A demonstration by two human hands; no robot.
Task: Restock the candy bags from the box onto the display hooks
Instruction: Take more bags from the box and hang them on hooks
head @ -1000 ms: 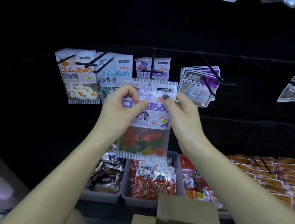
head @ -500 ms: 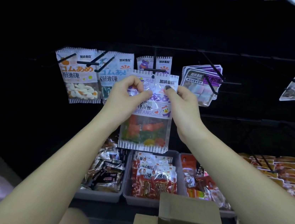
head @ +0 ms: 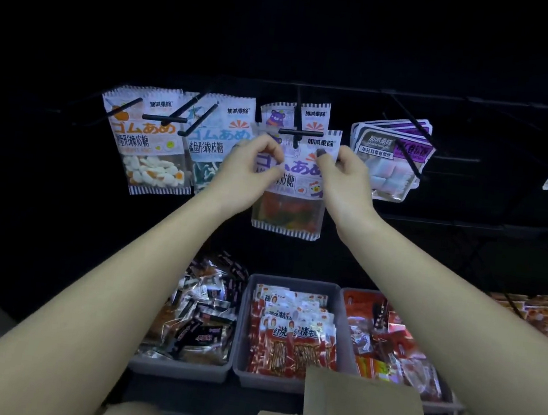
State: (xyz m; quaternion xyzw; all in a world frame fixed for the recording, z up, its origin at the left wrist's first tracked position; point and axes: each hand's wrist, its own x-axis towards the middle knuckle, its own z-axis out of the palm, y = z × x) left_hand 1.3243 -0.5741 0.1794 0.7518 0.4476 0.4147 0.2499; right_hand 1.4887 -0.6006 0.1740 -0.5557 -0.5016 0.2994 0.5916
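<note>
I hold a candy bag (head: 289, 209) with red and green gummies up at a black display hook (head: 296, 133). My left hand (head: 247, 173) pinches its upper left part and my right hand (head: 344, 181) pinches its upper right edge. The top of the bag is level with the hook's crossbar tip, which lies over the bag's header. Behind it on the same hook hangs another bag with a purple bear (head: 277, 114). The open cardboard box (head: 357, 414) is at the bottom, below my right forearm.
Bags of white candy (head: 149, 143) and blue candy (head: 219, 138) hang on hooks to the left, and purple marshmallow bags (head: 389, 156) to the right. Grey bins (head: 241, 379) of snack packets stand below. More hooks stick out on the right.
Both hands have raised the candy bag up and away from me, from below the hook tip to level with it.
</note>
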